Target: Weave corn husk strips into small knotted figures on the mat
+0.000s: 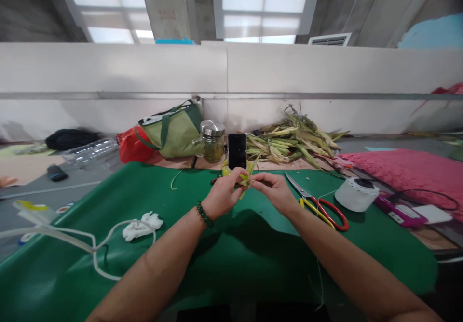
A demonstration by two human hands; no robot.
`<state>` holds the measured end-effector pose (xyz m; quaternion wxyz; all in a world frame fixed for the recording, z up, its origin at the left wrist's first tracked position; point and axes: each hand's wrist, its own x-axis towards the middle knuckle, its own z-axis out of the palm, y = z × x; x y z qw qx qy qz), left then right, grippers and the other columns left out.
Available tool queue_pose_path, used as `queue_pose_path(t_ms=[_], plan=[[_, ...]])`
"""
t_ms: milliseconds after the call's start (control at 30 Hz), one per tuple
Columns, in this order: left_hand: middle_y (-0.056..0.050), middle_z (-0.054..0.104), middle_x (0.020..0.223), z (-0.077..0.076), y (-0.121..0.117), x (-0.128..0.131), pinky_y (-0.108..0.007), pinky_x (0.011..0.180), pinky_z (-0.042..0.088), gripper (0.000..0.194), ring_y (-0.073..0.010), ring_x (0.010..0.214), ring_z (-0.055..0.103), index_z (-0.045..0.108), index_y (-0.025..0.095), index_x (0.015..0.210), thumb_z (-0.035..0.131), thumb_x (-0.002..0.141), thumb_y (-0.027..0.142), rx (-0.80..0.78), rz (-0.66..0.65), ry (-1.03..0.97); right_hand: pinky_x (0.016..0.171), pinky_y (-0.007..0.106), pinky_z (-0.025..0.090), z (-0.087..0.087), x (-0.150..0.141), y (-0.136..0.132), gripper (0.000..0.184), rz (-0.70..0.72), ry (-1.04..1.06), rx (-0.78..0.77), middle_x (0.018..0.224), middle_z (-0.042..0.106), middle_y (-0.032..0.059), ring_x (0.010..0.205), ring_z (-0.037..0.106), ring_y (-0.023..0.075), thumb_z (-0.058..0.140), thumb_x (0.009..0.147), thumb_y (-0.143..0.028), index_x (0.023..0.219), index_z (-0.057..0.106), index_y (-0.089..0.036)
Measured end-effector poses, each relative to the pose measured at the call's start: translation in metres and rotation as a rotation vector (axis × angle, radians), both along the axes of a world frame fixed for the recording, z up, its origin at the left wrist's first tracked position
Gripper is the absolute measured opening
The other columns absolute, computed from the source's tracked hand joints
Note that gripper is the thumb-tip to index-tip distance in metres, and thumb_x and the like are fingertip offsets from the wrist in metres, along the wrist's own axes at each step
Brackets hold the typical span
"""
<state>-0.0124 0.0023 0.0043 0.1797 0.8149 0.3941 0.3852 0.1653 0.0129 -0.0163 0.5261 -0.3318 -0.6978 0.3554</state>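
Observation:
My left hand (224,195) is closed, thumb and fingers pinching a small piece of pale green leaf (244,183) above the green mat. My right hand (275,193) meets it from the other side, its fingertips pinched together at the leaf's edge. Whether those fingertips also grip a thread is too small to make out. Right behind the hands a phone (237,151) stands upright on something yellow. To the right of my right hand lie scissors (323,206) with one red and one yellow handle. A thin white thread hangs past my right forearm.
Behind the mat (253,269) are a heap of green and dried leaves (296,141), a lidded glass mug (212,143) and a green bag (177,131). A white spool (356,194) sits right. Crumpled tissue (142,226) and a white cable (96,249) lie left.

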Motion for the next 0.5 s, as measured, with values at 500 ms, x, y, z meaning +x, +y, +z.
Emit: queue_pose_path(t_ms=[500], plan=[[0.001, 0.061, 0.063, -0.009, 0.009, 0.005, -0.023, 0.06, 0.046, 0.011, -0.0122, 0.061, 0.058, 0.057, 0.017, 0.065, 0.067, 0.065, 0.019, -0.223, 0.053, -0.451, 0.081, 0.032, 0.045, 0.01, -0.001, -0.005, 0.018, 0.039, 0.066, -0.077, 0.083, 0.069, 0.0031, 0.083, 0.06, 0.017, 0.065, 0.077, -0.036, 0.081, 0.075, -0.021]])
